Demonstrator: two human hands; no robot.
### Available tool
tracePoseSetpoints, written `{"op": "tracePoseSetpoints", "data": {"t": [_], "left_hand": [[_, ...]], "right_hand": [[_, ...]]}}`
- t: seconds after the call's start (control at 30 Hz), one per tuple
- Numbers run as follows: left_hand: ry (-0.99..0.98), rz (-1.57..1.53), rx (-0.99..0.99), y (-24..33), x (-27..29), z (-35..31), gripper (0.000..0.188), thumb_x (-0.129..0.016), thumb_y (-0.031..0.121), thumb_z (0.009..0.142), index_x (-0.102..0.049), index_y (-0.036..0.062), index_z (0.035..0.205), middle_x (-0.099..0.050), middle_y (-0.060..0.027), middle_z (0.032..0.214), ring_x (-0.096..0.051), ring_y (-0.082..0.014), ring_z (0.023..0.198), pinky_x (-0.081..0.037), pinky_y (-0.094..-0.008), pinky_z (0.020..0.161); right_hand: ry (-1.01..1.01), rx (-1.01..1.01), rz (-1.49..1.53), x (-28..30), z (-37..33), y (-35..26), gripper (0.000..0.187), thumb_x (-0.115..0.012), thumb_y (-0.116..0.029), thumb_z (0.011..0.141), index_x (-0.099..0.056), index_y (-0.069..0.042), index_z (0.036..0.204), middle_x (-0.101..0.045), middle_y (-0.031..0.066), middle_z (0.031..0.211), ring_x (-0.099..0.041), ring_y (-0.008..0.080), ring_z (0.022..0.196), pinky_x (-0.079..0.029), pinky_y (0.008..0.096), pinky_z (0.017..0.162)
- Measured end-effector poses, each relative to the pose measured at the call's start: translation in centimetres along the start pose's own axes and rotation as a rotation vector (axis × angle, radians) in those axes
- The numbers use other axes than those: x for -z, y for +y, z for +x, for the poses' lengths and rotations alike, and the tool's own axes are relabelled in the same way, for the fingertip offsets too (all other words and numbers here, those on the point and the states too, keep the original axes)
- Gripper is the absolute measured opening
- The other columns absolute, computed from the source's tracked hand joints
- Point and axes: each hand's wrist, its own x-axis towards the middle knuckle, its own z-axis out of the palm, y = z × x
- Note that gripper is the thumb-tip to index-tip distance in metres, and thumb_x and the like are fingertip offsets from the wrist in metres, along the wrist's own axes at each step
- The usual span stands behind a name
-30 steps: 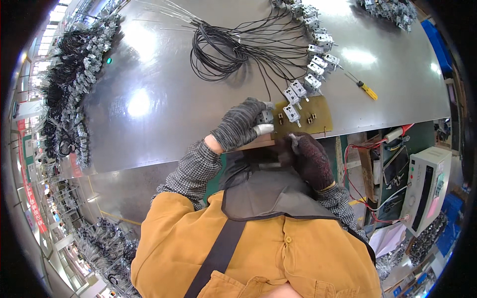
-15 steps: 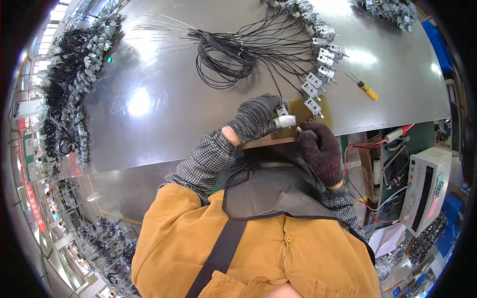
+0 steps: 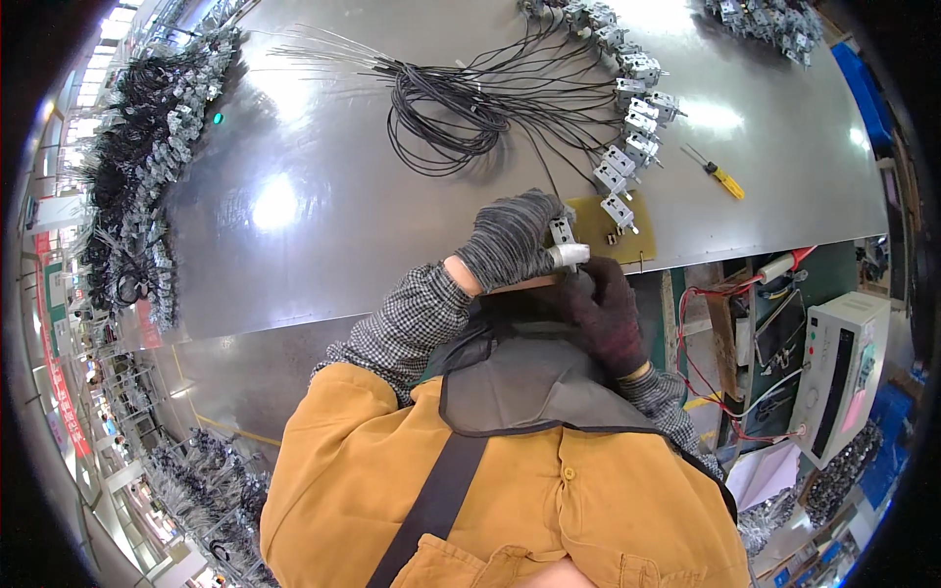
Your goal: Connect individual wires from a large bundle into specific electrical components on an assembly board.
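My left hand (image 3: 512, 235), in a grey striped knit glove with white tape round the thumb, is closed on a small grey metal unit that looks like a capillary thermostat (image 3: 562, 231); a thin black line runs up from it. Just below it, my right hand (image 3: 603, 316), in a dark red-black glove, has curled fingers up against the unit's lower end. Whatever those fingertips hold is hidden. Both hands are at the table's near edge, over a yellowish-brown board (image 3: 639, 218). Small brass-coloured pieces (image 3: 615, 236) lie on this board, beside another thermostat (image 3: 618, 210).
Several more thermostats (image 3: 642, 113) curve away up the table (image 3: 323, 225), their black lines gathered in a coil (image 3: 446, 118). A yellow-handled screwdriver (image 3: 725, 180) lies to the right. A large pile (image 3: 147, 167) is at left. A white instrument box (image 3: 838, 377) with red wires stands lower right.
My right hand has moved left and down, from beside the board to under the unit, uncovering the brass-coloured pieces. My left hand has shifted slightly right and stays closed on the thermostat.
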Motion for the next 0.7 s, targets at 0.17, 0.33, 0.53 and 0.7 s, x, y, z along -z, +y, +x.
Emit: {"op": "tracePoseSetpoints", "data": {"t": [0.17, 0.33, 0.53, 0.7], "left_hand": [[0.067, 0.064, 0.003, 0.2, -0.6, -0.1, 0.058, -0.087, 0.053, 0.08, -0.073, 0.0066, 0.111, -0.072, -0.0138, 0.096, -0.072, -0.0317, 0.087, -0.058, -0.0418, 0.077], [0.082, 0.051, -0.021, -0.2, -1.2, -0.1, 0.061, -0.088, 0.055, 0.078, -0.072, 0.0065, 0.112, -0.072, -0.014, 0.097, -0.072, -0.0327, 0.088, -0.058, -0.043, 0.078], [0.087, 0.043, -0.02, -0.1, -1.1, 0.1, 0.058, -0.088, 0.053, 0.081, -0.073, 0.0062, 0.112, -0.072, -0.0131, 0.096, -0.073, -0.0308, 0.088, -0.058, -0.0411, 0.078], [0.076, 0.015, 0.001, 0.2, -1.0, 0.5, 0.055, -0.087, 0.05, 0.083, -0.072, 0.0053, 0.112, -0.071, -0.0134, 0.095, -0.072, -0.0299, 0.085, -0.058, -0.0402, 0.077]], "right_hand": [[0.115, 0.371, -0.546, 0.3, 0.3, 0.1, 0.03, -0.067, -0.025, 0.101, -0.062, -0.003, 0.121, -0.07, 0.0132, 0.098, -0.069, 0.0232, 0.086, -0.056, 0.0375, 0.079], [0.116, 0.403, -0.545, 0.3, 0.7, 0.8, 0.032, -0.066, -0.027, 0.102, -0.059, 0.0, 0.118, -0.066, 0.0212, 0.092, -0.064, 0.0356, 0.076, -0.055, 0.0456, 0.074], [-0.298, -0.426, 0.784, 1.6, 0.8, 0.2, 0.033, -0.067, -0.026, 0.101, -0.057, -0.001, 0.12, -0.067, 0.0229, 0.097, -0.068, 0.0414, 0.088, -0.054, 0.0477, 0.078], [0.104, 0.36, -0.67, -0.1, 0.3, -0.7, 0.033, -0.07, -0.02, 0.098, -0.057, -0.002, 0.122, -0.068, 0.0222, 0.102, -0.069, 0.0413, 0.09, -0.055, 0.047, 0.078]]}}
